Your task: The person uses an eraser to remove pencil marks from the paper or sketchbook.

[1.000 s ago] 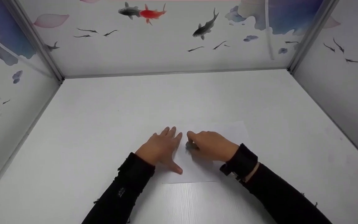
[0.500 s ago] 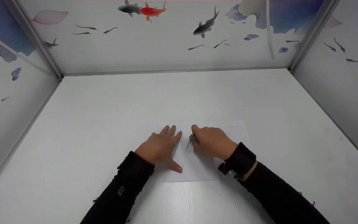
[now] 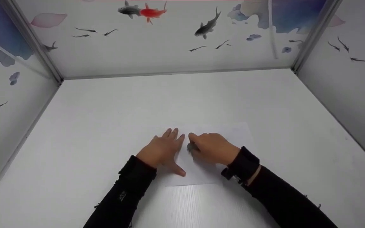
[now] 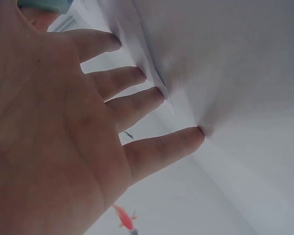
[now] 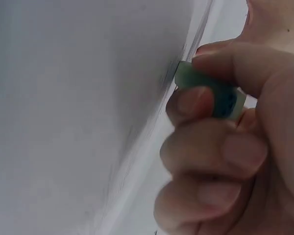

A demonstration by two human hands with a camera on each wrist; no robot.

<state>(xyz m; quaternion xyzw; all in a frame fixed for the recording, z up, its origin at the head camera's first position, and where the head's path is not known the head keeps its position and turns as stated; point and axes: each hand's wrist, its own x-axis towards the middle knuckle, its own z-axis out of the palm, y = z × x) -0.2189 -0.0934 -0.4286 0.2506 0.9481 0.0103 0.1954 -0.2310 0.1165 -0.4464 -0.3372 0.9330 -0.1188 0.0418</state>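
Note:
A sheet of white paper lies on the white table. My left hand rests spread on its left part, thumb and fingers straight, fingertips pressing the sheet in the left wrist view. My right hand pinches a small green eraser between thumb and curled index finger. One end of the eraser meets the paper beside faint grey pencil marks. From the head view the eraser shows only as a dark bit left of the right knuckles, and the hand covers most of the marks.
White panels printed with fish, such as a red one, wall the table at the back and both sides. Metal posts stand at the back corners. Dark bands with small cameras wrap both wrists.
Over the last second my right hand slid the eraser away and right, then back left and nearer, over the grey marks. My left hand has stayed in place.

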